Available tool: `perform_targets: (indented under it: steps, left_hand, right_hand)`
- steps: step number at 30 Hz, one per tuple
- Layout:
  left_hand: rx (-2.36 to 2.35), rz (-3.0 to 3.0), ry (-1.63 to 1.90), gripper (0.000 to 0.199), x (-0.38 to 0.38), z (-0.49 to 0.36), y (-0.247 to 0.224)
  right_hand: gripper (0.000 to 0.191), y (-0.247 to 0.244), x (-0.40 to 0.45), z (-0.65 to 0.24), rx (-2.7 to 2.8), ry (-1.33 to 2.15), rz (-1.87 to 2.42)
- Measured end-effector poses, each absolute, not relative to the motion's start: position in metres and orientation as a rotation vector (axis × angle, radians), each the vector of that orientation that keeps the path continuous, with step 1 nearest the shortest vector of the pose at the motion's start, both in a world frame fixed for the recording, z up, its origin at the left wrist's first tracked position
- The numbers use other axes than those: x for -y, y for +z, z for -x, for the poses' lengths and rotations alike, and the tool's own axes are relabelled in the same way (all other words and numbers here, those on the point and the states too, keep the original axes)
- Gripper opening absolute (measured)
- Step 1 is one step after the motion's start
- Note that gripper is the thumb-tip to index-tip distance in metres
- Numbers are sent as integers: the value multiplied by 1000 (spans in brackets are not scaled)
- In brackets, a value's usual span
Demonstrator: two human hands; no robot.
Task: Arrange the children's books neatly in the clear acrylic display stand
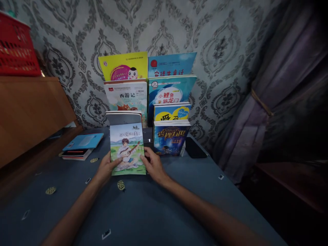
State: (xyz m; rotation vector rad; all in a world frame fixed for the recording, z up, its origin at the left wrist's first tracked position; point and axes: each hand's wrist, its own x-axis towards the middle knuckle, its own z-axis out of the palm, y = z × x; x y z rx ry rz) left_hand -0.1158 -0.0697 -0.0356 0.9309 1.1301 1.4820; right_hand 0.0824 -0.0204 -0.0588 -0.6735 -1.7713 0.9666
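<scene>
Upright between my two hands is a book (128,136) whose cover shows a figure playing a guitar on grass. My left hand (109,165) grips its lower left edge, thumb on the cover. On the lower right edge my right hand (154,165) holds it the same way, thumb in front. Fingers behind the book are hidden. Directly behind it stands a left column of books, among them a white one (128,95) and a yellow one (120,63). To the right rises another column, with a dark blue book (170,140) in front.
Several books lie in a small pile with a blue one (83,141) on top, at the left. A black flat object (195,148) lies right of the columns. A wooden cabinet (33,112) with a red basket (17,48) borders the left; a curtain (238,130) hangs right.
</scene>
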Motion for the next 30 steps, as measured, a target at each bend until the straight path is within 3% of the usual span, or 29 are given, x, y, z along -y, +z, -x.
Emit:
perform_targets:
  steps: [21,30]
  left_hand:
    - [-1066,-1087,1613,72,42,117,-7]
    - [-1032,-1229,1694,71,10,130,9]
  right_hand:
    - [29,-30,-12,-76,1623,1129,553]
    - [27,-4,-41,-69,1701,943,560]
